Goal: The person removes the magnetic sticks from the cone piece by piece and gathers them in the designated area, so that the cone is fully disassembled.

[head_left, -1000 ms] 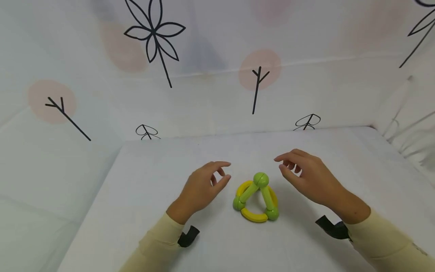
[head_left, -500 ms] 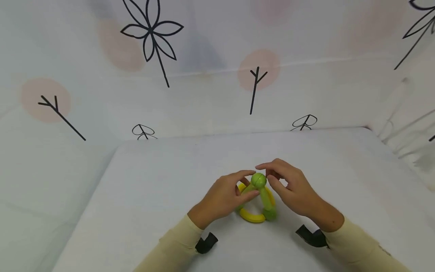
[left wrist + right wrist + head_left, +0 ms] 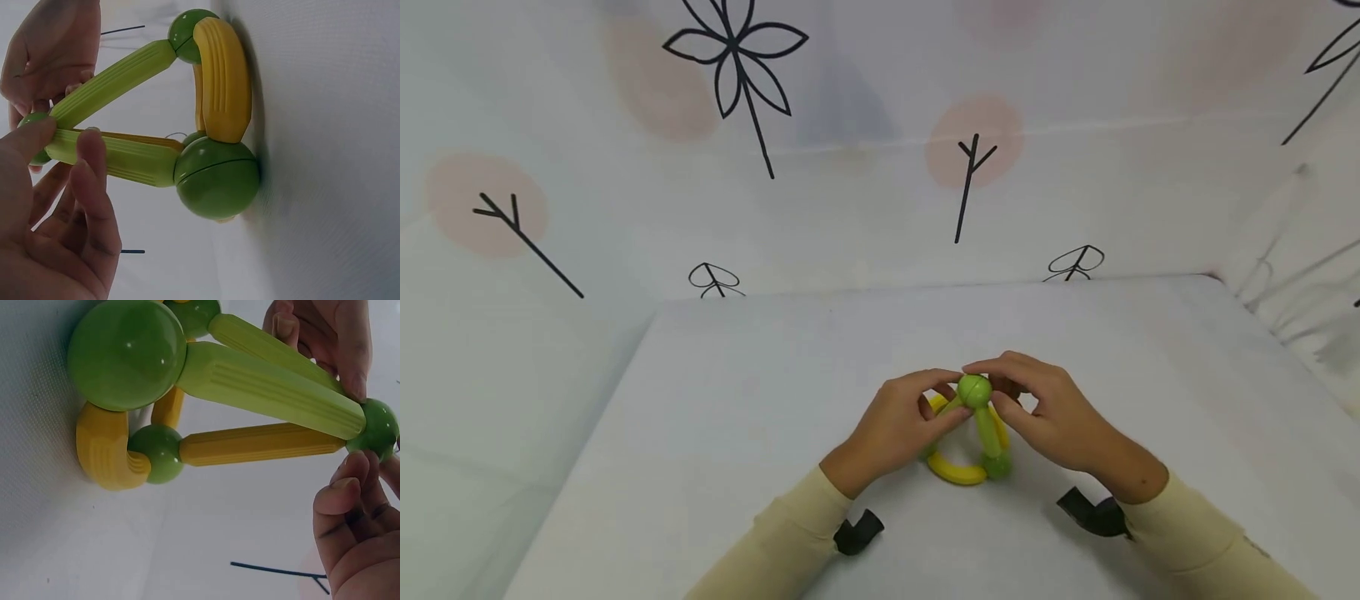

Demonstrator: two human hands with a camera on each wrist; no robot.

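A ball-and-stick building toy [image 3: 957,475] stands on the white table as a pyramid. Its curved yellow pieces [image 3: 225,81] and green balls [image 3: 217,178] form a ring at the base. Straight light-green rods [image 3: 269,387] and a yellow rod [image 3: 262,445] slope up to a single top ball [image 3: 975,391]. My left hand [image 3: 895,425] pinches that ball where a rod joins it, thumb in front. From the other side my right hand [image 3: 1048,412] holds the same ball between thumb and fingertips. The fingers partly hide the ball in the wrist views.
White cloth covers the table [image 3: 760,400]. Behind it rises a white fabric backdrop [image 3: 857,217] with line-drawn plants and pink circles. A black strap [image 3: 859,533] hangs below the left sleeve, another strap [image 3: 1093,512] below the right.
Both hands have come inward from either side of the toy to its top ball. Their fingertips have closed onto it. The toy stays in about the same place.
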